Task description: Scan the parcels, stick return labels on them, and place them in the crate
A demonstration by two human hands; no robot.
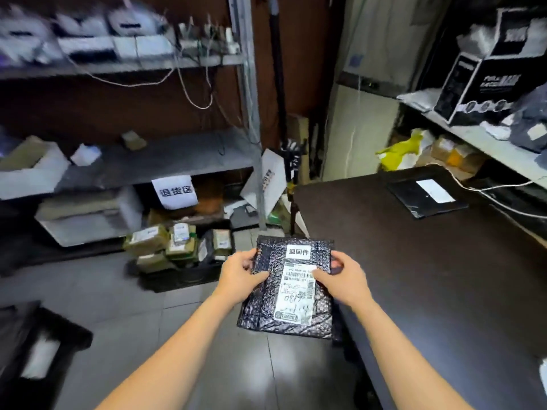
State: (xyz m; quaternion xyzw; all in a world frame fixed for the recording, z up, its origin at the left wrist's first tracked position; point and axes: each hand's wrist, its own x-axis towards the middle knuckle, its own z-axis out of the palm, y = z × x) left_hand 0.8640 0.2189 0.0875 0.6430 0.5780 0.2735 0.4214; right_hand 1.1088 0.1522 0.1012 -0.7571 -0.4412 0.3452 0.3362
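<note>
I see the left hand [242, 276] and right hand [340, 279] pinching the black parcel [260, 312] by its 2 sides, just off the tabletop's [414, 261] left edge.

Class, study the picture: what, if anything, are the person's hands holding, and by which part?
Both hold one black bubble-wrap parcel by its upper side edges: the left hand on the left edge, the right hand on the right.

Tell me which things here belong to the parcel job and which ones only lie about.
Job: black parcel held in left hand and right hand; its return label; crate of brown parcels; second black parcel on the table.
Lying about: printed black box; yellow bag; hanging cables.
</note>
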